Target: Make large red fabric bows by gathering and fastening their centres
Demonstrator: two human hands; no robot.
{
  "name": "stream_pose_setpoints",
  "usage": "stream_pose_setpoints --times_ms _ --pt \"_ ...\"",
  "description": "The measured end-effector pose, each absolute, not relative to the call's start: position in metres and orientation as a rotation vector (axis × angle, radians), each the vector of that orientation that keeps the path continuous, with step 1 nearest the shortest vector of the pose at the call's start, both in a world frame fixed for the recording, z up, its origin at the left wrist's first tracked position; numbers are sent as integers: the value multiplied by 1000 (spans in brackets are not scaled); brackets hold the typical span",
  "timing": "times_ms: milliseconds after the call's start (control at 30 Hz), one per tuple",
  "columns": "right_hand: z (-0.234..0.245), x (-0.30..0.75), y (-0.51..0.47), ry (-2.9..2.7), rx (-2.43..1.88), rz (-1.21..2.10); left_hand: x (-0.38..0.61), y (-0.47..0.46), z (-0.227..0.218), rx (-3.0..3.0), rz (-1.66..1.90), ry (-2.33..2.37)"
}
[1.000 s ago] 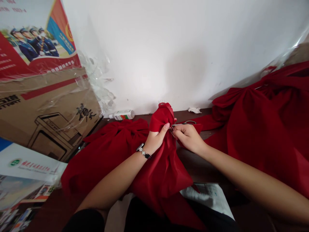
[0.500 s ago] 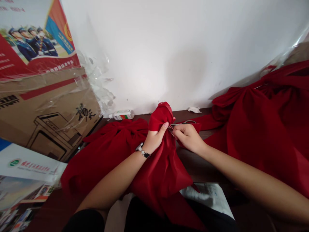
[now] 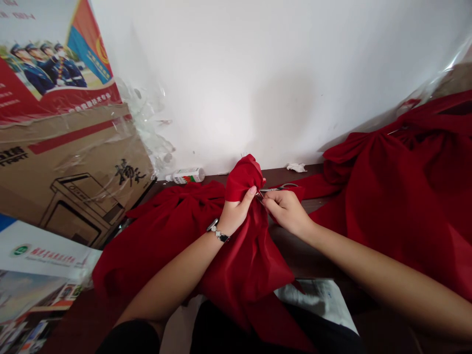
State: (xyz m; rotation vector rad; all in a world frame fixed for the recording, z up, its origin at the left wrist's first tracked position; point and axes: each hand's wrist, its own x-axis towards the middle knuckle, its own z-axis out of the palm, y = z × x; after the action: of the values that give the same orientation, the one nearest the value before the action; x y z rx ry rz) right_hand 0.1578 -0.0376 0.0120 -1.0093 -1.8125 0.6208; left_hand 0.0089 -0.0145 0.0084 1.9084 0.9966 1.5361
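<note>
Red cloth (image 3: 254,260) spills below the fingers toward the person's lap, its loose folds hanging wide. Above, a left hand (image 3: 234,216) pinches the gathered neck, thumb pressed on the front; its other fingers are largely hidden behind the fabric. Just beside that thumb, the right hand (image 3: 286,210) pinches a thin shiny piece (image 3: 260,195), too small to identify, between thumb and bent forefinger. The fabric looks light, limp and soft, perhaps slightly slick; it should crease freely without breaking, though its pleats would likely slip if let loose. The tight neck, under the left thumb, seems the surest hold; the puffed top beyond would probably crush. Left of the fingers rests a second red bundle (image 3: 158,236); well to their right, a larger red heap (image 3: 398,196). Just past the right fingers lie scissors (image 3: 289,186), and farther off, on the dark tabletop (image 3: 273,174), a white bottle (image 3: 189,175) and crumpled tissue (image 3: 296,167).
</note>
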Motion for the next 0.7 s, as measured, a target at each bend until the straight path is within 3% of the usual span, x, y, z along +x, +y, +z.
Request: stream_pose_setpoints --times_ms 700 --pt "10 158 -38 -1879 -1051 464 10 -17 8 1834 1495 1026"
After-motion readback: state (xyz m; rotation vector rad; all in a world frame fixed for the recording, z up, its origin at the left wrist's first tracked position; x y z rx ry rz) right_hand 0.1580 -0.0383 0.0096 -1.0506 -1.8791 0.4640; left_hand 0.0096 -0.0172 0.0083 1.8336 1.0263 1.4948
